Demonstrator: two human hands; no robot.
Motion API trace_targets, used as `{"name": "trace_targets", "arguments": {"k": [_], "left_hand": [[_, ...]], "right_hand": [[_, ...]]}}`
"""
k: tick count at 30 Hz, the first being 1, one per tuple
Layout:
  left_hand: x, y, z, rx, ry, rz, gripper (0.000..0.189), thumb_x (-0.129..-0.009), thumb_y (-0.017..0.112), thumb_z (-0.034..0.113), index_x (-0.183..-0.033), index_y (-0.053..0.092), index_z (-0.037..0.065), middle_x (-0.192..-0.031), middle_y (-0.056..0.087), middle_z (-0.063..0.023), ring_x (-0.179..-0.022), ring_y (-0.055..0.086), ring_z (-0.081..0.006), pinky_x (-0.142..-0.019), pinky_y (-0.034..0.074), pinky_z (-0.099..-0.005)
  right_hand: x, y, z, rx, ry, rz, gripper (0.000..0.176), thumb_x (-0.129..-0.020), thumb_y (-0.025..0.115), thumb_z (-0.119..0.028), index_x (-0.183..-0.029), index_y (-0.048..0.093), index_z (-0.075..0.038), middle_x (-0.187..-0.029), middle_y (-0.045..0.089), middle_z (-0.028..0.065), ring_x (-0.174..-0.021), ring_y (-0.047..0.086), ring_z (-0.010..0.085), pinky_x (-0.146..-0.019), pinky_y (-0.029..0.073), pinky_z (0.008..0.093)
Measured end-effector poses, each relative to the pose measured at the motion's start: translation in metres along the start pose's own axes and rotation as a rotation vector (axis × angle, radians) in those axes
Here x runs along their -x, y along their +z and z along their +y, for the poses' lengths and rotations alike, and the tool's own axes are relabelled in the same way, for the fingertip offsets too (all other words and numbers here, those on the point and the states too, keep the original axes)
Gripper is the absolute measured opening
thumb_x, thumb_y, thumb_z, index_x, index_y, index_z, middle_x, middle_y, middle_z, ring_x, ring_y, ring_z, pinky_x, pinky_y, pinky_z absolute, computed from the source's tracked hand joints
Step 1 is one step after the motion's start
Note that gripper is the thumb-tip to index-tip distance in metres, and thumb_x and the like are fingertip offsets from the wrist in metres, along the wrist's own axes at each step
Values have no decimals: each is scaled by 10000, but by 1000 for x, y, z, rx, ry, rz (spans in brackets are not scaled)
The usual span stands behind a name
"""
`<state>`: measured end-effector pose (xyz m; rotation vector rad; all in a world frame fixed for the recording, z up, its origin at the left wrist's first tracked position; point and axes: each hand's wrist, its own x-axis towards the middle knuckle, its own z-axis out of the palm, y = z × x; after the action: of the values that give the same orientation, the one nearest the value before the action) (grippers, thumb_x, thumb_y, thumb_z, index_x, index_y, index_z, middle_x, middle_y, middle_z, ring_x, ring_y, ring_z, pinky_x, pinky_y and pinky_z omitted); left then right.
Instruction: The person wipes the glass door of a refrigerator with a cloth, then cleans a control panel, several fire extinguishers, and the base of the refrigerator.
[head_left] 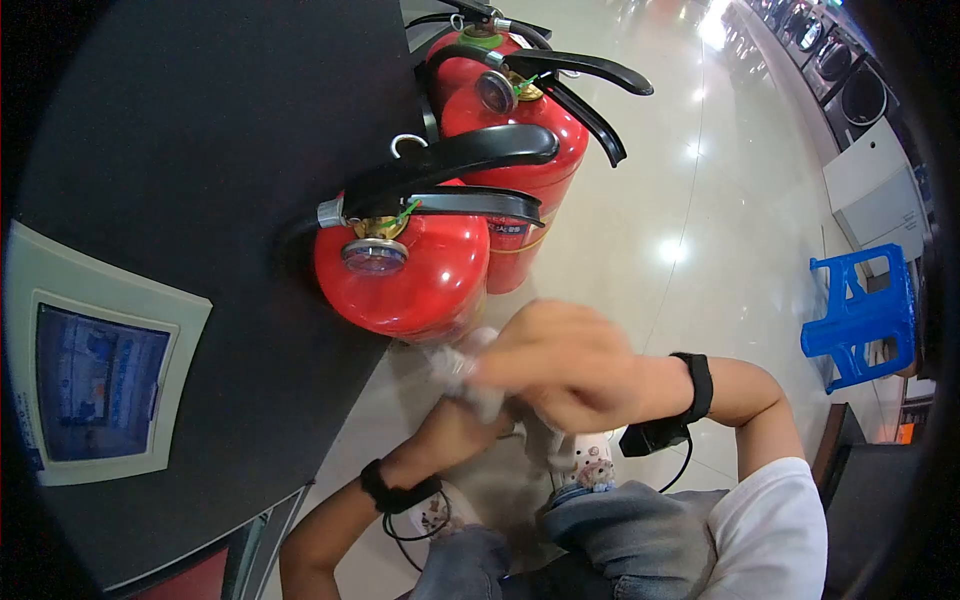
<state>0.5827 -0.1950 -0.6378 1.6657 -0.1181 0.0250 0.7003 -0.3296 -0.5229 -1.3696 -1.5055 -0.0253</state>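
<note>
My right hand (565,365) is closed, its fingers blurred by motion, on a crumpled white cloth (455,368). Just below and partly behind it is my left hand (468,432), whose fingers are hidden by the right hand and the cloth. The cloth is close to the lower side of the nearest red fire extinguisher (420,290). That extinguisher stands upright with a black lever handle (450,160), a metal ring pin and a round gauge (375,256). Behind it stand a second extinguisher (545,160) and a third one (460,75).
A dark counter (250,150) runs along the left, with a pale-framed screen (105,370) on it. Glossy tiled floor (640,230) stretches to the right. A blue plastic stool (862,320) and a white box (870,190) stand at the far right. Cables hang from both wristbands.
</note>
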Motion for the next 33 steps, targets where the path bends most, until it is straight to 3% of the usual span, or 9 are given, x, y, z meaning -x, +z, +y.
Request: {"name": "trace_targets", "arguments": {"k": [3, 8, 10, 12, 17, 21, 27, 31, 33], "left_hand": [[9, -30, 45, -653, 108, -30, 380, -719, 701, 134, -1038, 551, -9, -931, 610, -139, -866, 622, -235, -756, 491, -345], [3, -73, 106, -571, 467, 641, 542, -684, 746, 186, -1121, 489, -4, -1011, 552, -167, -872, 594, -304, -785, 465, -389], [-14, -84, 106, -1004, 565, 558, 535, -691, 755, 198, -1106, 479, 3, -984, 537, -165, -872, 542, -287, -736, 445, -370], [-20, -80, 78, -866, 616, 560, 488, -712, 737, 191, -1087, 483, 9, -969, 519, -159, -871, 507, -261, -717, 429, -361], [-4, -71, -19, -963, 415, 193, 272, -741, 645, 65, -977, 522, 6, -981, 518, -182, -897, 550, -323, -737, 477, -393], [10, -63, -52, -1016, 283, 204, 248, -687, 578, -18, -931, 536, -3, -962, 534, -128, -797, 587, -307, -678, 500, -378], [9, -59, -48, -900, 307, 239, 361, -636, 598, -43, -969, 607, 98, -899, 548, -55, -700, 602, -245, -582, 500, -346], [-13, -40, -22, -704, 488, 380, 420, -613, 629, -41, -996, 619, 129, -880, 552, -37, -734, 598, -215, -624, 503, -325], [-15, -28, -25, -590, 492, 407, 419, -621, 661, 1, -1013, 622, 144, -868, 537, -31, -755, 587, -212, -656, 496, -327]], "right_hand": [[-8, -13, 1, 81, -90, 394, 355, -723, 547, 66, -1069, 592, -1, -885, 641, 140, -706, 591, 237, -661, 475, 344], [-27, -27, 16, 690, -343, 668, 320, -679, 674, -44, -965, 671, -187, -937, 509, 66, -746, 537, 211, -653, 453, 303], [-25, -3, 34, 776, -320, 549, 220, -644, 725, -151, -844, 684, -234, -894, 469, 41, -699, 492, 180, -595, 379, 307], [-19, 16, 40, 563, -97, 283, 170, -663, 703, -177, -830, 674, -172, -741, 489, 36, -615, 500, 195, -556, 392, 310], [29, 41, 79, 416, -369, -88, 327, -690, 626, -184, -1017, 627, -162, -812, 495, 59, -695, 539, 214, -555, 449, 322], [80, 73, 102, 582, -414, -216, 462, -709, 619, -167, -1164, 546, -184, -945, 498, 108, -821, 555, 243, -609, 502, 359], [98, 66, 81, 265, 334, -629, 682, -685, 685, -126, -1300, 395, -173, -1222, 407, 181, -960, 550, 343, -771, 509, 378], [96, 63, 71, 180, 435, -462, 726, -681, 704, -120, -1317, 356, -157, -1245, 401, 182, -929, 565, 343, -756, 506, 380], [85, 52, 54, -36, 809, -311, 717, -689, 697, -115, -1313, 344, -132, -1227, 433, 169, -904, 576, 331, -744, 498, 376]]}}
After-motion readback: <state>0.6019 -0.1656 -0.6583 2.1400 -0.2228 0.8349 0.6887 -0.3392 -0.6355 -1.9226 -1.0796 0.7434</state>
